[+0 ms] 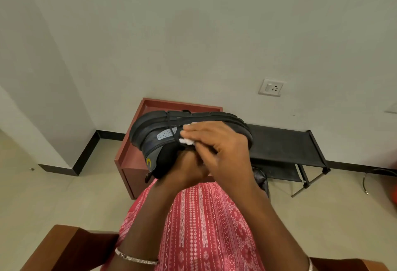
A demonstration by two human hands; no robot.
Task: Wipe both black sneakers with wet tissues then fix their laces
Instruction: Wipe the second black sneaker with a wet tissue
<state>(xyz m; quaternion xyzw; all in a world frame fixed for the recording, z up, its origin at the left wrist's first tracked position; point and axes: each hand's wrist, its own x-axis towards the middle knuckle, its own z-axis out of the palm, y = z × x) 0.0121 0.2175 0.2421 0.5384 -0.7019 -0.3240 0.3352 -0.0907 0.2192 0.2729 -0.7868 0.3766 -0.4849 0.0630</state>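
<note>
At the bottom edge, two wooden chair arms (62, 247) are cut off by the frame, and a lap in red patterned cloth (202, 223) fills the space between them. Both forearms rise from there, each with a thin silver bangle (135, 259) at the wrist; the right one is mostly out of frame.

The left hand (184, 169) sits under the black sneaker (154, 133) and seems to reach into its opening at the heel end; its fingers are hidden by the shoe and by the other hand, so how it grips cannot be told. The right hand (217, 144) lies over the sneaker's side with its fingers fairly straight and close together, pressing a crumpled white wet tissue (187, 140) against the upper. Only small bits of the tissue peek out beside the fingertips.

The sneaker is held up in the air above the lap, tipped on its side, sole toward the wall and heel to the left. A black lace (171, 128) crosses its side. The toe end is partly covered by the right hand.

Behind it stands a red-brown counter (129, 159) with a raised rim, largely hidden by the shoe. A small dark thing on it, just above the sole, is too hidden to identify. To the right stands a black folding rack (285, 144), with a dark bag (261, 177) half hidden below it. A wall socket (271, 87) sits on the pale wall.
</note>
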